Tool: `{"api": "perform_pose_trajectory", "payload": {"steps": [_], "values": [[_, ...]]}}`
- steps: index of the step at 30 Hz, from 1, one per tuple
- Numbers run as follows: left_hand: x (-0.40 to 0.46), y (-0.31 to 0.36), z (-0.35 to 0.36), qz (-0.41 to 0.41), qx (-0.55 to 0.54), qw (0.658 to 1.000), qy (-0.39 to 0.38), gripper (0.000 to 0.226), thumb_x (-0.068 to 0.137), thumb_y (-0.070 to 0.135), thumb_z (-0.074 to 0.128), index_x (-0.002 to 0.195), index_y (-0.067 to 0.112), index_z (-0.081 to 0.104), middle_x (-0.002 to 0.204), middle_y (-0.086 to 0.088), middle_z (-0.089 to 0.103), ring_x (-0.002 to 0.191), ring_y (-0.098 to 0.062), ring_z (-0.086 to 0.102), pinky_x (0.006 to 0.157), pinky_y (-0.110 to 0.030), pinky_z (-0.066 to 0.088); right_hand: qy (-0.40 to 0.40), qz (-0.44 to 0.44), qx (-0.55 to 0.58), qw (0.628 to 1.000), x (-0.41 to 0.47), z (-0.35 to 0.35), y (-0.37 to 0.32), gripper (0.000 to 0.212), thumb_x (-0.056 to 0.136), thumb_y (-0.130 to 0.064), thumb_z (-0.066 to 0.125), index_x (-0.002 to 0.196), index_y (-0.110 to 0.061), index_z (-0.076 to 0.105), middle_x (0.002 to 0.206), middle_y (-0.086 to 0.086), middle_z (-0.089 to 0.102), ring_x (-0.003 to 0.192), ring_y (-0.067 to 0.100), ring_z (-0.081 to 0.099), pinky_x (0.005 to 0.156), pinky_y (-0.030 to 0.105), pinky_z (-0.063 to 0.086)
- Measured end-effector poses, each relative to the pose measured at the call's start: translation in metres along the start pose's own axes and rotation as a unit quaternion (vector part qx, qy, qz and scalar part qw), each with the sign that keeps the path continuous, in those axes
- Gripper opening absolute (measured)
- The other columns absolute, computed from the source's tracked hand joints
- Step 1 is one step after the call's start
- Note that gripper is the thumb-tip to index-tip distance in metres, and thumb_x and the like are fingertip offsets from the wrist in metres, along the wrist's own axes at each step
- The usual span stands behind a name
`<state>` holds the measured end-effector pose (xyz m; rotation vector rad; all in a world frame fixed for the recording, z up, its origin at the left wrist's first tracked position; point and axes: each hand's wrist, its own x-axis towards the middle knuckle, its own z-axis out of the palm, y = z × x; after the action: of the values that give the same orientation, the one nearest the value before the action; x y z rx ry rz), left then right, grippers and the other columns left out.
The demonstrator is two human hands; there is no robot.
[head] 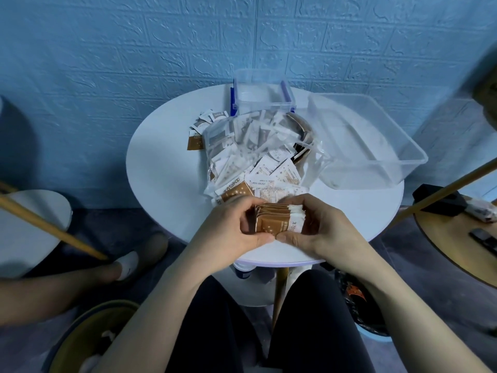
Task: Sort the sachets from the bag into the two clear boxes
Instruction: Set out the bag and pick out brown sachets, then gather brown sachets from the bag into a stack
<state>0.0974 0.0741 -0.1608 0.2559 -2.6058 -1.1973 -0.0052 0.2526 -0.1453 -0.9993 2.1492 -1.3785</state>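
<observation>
- Nearest, at the front edge of the round white table (166,168): left hand (236,224) and right hand (320,227) close together, thumbs almost touching, both clamped on one stack of brown sachets (277,220), fingers curled round its two ends.
- Seems to be a squaring-up of a gathered bundle, not yet carried to any box.
- Just behind the stack, toward the table middle: loose sachets (271,176) lying flat, some brown, some white with print.
- Further back, over the table middle: clear bag (242,135), open and still holding many sachets; a few more spilled at its left side.
- Right of the bag: large clear box (403,168), apparently with no sachets inside.
- Farthest, at the back edge of the table: small clear box (262,90), also looking without sachets.
- Judged so: sorting at an early stage, nearly everything left to do.
</observation>
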Motion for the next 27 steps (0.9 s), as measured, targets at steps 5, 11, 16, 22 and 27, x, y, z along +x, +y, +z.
{"api": "perform_pose_trajectory", "payload": {"steps": [5, 11, 16, 22, 27], "values": [[0.002, 0.005, 0.001, 0.006, 0.020, 1.000, -0.023, 0.056, 0.070, 0.033, 0.083, 0.120, 0.027, 0.058, 0.088, 0.029, 0.052, 0.067, 0.002, 0.051, 0.069, -0.030, 0.053, 0.005, -0.024, -0.071, 0.997, -0.002, 0.005, -0.001, 0.046, 0.073, -0.017, 0.082, 0.112, -0.026, 0.058, 0.104, -0.006, 0.067, 0.096, 0.008, 0.063, 0.090, 0.036, 0.050], [-0.002, 0.008, -0.002, 0.013, 0.029, 0.999, -0.013, 0.051, 0.066, 0.032, 0.084, 0.112, 0.026, 0.063, 0.080, 0.038, 0.050, 0.064, 0.009, 0.049, 0.059, -0.012, 0.035, -0.005, -0.034, -0.024, 0.999, -0.009, 0.004, -0.002, 0.050, 0.073, -0.012, 0.082, 0.114, -0.028, 0.058, 0.108, -0.006, 0.065, 0.101, 0.011, 0.062, 0.093, 0.036, 0.049], [0.006, 0.021, -0.016, 0.010, -0.061, 0.998, 0.014, 0.046, 0.065, 0.028, 0.086, 0.104, 0.036, 0.064, 0.073, 0.029, 0.057, 0.051, 0.006, 0.046, 0.050, -0.005, 0.034, 0.032, -0.074, 0.004, 0.997, -0.003, -0.011, -0.016, 0.044, 0.071, -0.036, 0.079, 0.111, -0.036, 0.061, 0.106, -0.009, 0.063, 0.102, 0.014, 0.056, 0.089, 0.024, 0.040], [0.034, 0.037, -0.036, 0.014, -0.154, 0.988, 0.017, 0.053, 0.061, 0.037, 0.082, 0.107, 0.047, 0.056, 0.098, 0.020, 0.071, 0.086, -0.007, 0.070, 0.079, -0.033, 0.059, 0.009, -0.140, 0.119, 0.983, 0.023, -0.024, -0.038, 0.046, 0.080, -0.018, 0.074, 0.122, -0.021, 0.056, 0.115, 0.003, 0.066, 0.107, 0.020, 0.063, 0.092, 0.028, 0.049], [0.063, 0.040, -0.047, 0.041, -0.153, 0.986, 0.048, 0.048, 0.067, 0.036, 0.085, 0.100, 0.050, 0.053, 0.098, 0.031, 0.066, 0.079, 0.009, 0.065, 0.070, -0.013, 0.053, 0.008, -0.144, 0.131, 0.981, 0.054, -0.041, -0.054, 0.042, 0.077, -0.010, 0.073, 0.117, -0.014, 0.059, 0.110, 0.005, 0.069, 0.102, 0.020, 0.066, 0.086, 0.024, 0.051]]}}
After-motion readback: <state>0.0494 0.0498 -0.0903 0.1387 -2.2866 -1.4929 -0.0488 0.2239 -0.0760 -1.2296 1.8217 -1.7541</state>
